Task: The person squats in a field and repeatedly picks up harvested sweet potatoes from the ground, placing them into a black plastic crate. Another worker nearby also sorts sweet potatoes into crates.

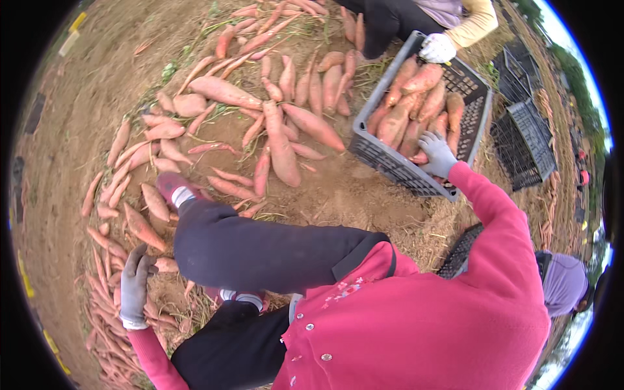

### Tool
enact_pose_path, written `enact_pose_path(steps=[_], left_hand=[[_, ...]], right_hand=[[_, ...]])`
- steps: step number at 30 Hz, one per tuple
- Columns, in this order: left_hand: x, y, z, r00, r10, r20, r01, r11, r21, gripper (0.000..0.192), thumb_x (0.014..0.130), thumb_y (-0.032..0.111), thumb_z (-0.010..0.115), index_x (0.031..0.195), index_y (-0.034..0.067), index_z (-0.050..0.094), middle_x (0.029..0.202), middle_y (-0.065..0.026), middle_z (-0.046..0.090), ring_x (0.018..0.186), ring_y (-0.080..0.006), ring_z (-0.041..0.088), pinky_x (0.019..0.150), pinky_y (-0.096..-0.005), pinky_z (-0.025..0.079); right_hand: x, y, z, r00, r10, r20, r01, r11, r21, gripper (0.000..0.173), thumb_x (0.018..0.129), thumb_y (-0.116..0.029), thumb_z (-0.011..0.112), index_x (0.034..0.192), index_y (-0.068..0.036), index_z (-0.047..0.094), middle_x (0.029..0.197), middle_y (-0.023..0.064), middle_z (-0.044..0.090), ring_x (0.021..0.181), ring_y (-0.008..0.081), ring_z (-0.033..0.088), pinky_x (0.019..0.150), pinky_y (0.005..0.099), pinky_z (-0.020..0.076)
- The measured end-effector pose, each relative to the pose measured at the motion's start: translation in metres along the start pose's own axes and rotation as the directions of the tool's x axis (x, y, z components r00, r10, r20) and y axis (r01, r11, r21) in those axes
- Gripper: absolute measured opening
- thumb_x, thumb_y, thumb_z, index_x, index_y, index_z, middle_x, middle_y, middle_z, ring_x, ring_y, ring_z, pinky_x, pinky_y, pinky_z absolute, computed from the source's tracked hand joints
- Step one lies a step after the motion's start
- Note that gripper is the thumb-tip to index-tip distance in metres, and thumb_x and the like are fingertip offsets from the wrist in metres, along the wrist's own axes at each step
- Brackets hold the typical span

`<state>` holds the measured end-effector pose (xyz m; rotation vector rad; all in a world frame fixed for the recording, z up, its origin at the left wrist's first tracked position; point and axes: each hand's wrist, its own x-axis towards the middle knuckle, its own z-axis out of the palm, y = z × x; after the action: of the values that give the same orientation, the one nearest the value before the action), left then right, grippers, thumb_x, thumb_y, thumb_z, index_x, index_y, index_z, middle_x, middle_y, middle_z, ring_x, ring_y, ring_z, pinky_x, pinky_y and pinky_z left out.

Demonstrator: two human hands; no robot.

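My right hand (438, 153), in a grey glove, reaches over the near wall of a black plastic crate (390, 163). Its fingers and thumb close around a sweet potato (418, 157), whose tip shows between them. Larger sweet potatoes (423, 78) lie heaped inside the crate, which appears tilted in the view. My left hand (135, 287), also in a grey glove, is raised at the lower left with its fingers apart and nothing in it. Beside its fingertips lies another sweet potato (166, 265); whether they touch, I cannot tell.
A co-worker's white-gloved hand (438, 48) is at the crate's far rim. Loose sweet potatoes (282, 146) spread over the soil around my shoe (176, 187). More black crates (524, 144) stand at right, and another crate (458, 251) is partly hidden behind my arm. A person's purple head covering (565, 282) shows at right.
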<state>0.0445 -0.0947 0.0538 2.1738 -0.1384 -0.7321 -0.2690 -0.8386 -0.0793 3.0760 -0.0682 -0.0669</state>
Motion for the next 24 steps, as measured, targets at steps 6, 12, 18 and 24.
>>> enact_pose_path(steps=[6, 12, 18, 24], left_hand=[[-0.040, -0.052, -0.072, 0.900, 0.091, -0.425, -0.124, 0.991, -0.051, 0.037, 0.099, 0.018, 0.056, 0.130, -0.002, 0.056, 0.103, -0.0032, 0.064, 0.092, -0.0120, 0.061, 0.082, -0.0260, 0.049], [-0.118, -0.172, -0.116, 0.579, -0.200, -0.790, -0.242, 0.883, -0.401, 0.039, 0.100, 0.024, 0.054, 0.132, 0.001, 0.053, 0.098, -0.0075, 0.067, 0.077, -0.0127, 0.065, 0.067, -0.0241, 0.051], [-0.166, -0.359, -0.081, 0.223, -0.575, -0.787, -0.189, 0.767, -0.614, 0.031, 0.092, 0.020, 0.060, 0.117, 0.001, 0.058, 0.087, -0.0064, 0.064, 0.066, -0.0139, 0.061, 0.053, -0.0271, 0.047], [-0.112, -0.453, -0.068, 0.189, -0.268, -0.945, 0.352, 0.917, -0.190, 0.029, 0.087, 0.018, 0.061, 0.108, -0.002, 0.064, 0.091, -0.0197, 0.071, 0.082, -0.0307, 0.068, 0.075, -0.0369, 0.053]], right_hand=[[-0.002, 0.028, 0.031, 0.999, 0.041, -0.030, -0.046, 0.981, -0.186, 0.043, 0.098, -0.037, 0.050, 0.122, -0.005, 0.066, 0.123, 0.0144, 0.066, 0.118, 0.0320, 0.059, 0.105, 0.0535, 0.0366], [0.017, 0.036, 0.047, 0.998, 0.025, 0.064, -0.018, 0.995, -0.101, 0.033, 0.093, -0.021, 0.048, 0.077, -0.002, 0.069, 0.089, 0.0216, 0.068, 0.085, 0.0383, 0.060, 0.079, 0.0510, 0.0446], [0.068, 0.002, 0.044, 0.747, 0.462, 0.478, -0.621, 0.227, 0.750, 0.068, 0.103, -0.056, 0.034, 0.108, 0.005, 0.066, 0.089, 0.0096, 0.070, 0.083, 0.0203, 0.064, 0.074, 0.0311, 0.0508], [0.084, -0.047, 0.048, 0.771, 0.398, 0.497, -0.637, 0.482, 0.602, 0.065, 0.102, -0.042, 0.048, 0.142, 0.008, 0.041, 0.136, 0.0211, 0.053, 0.116, 0.0261, 0.052, 0.099, 0.0305, 0.0418]])
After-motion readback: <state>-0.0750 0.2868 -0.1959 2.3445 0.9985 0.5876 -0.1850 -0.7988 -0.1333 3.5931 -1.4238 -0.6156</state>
